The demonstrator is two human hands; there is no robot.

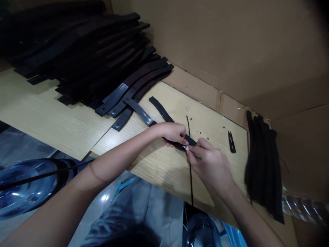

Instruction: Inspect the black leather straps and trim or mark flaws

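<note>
Right at the middle of the frame, the left hand presses down with curled fingers on a pair of black leather straps that lie crossed on the light wooden tabletop, their far ends reaching toward the upper left. Just beside it, the right hand pinches a small pale bit between thumb and forefinger at the straps' near ends; what that bit is cannot be told. A thin black cord runs straight up and down the board beneath both hands. Small black thread snips lie to the right, apart from the hands. A large heap of dark straps fills the upper left, and a smaller black bundle lies at the right edge, against a cardboard wall.
</note>
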